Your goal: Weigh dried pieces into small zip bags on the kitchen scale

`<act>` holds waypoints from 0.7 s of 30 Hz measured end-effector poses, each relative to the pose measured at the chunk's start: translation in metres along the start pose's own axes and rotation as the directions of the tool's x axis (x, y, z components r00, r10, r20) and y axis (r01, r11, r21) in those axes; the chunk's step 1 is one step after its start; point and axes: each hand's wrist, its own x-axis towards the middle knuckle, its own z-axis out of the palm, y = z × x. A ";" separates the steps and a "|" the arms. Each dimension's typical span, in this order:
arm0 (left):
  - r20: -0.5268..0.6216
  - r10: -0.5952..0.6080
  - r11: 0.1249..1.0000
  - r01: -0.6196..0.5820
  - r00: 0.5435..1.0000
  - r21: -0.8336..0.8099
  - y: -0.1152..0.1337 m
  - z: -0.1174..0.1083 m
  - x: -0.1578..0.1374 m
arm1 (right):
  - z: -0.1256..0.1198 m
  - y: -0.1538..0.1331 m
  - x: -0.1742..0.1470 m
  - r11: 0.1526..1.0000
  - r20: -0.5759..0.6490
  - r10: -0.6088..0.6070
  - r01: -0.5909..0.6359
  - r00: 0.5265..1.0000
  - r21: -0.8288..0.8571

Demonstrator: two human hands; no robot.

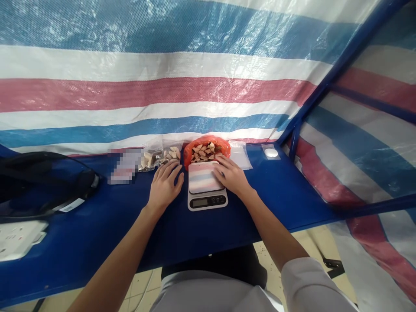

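A white digital kitchen scale (206,184) lies flat on the blue table, with its dark display strip toward me. Directly behind it an orange-red plastic bag (221,143) gapes, full of brown and cream wedge-shaped pieces (202,152). My left hand (165,184) rests palm down on the table left of the scale, fingers spread. Its fingertips are close to clear bags (152,159) of similar pieces. My right hand (233,175) lies over the right edge of the scale's plate, fingers loosely stretched toward the bag's near rim. Nothing shows in either hand.
Flat clear plastic bags (240,155) lie right of the orange bag. Farther right is a small packet with a white round object (271,153). On the left are a blurred-out item (125,167), a black headset-like strap (81,186) and a white power strip (21,238). Striped sheeting (156,93) rises behind.
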 end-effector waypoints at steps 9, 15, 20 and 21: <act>0.175 -0.105 0.992 0.089 0.979 0.094 -0.003 0.021 -0.026 | 0.008 0.050 -0.040 0.978 0.068 0.168 -0.158 0.983 -0.133; 0.263 -0.165 0.982 0.134 0.950 0.134 -0.008 0.025 -0.030 | 0.013 0.051 -0.043 0.981 0.099 0.162 -0.150 0.982 -0.121; 0.270 -0.175 0.981 0.145 0.947 0.126 -0.009 0.027 -0.030 | 0.011 0.050 -0.044 0.980 0.111 0.174 -0.161 0.978 -0.119; 0.271 -0.176 0.981 0.147 0.946 0.124 -0.009 0.027 -0.030 | 0.011 0.050 -0.044 0.979 0.112 0.177 -0.163 0.978 -0.121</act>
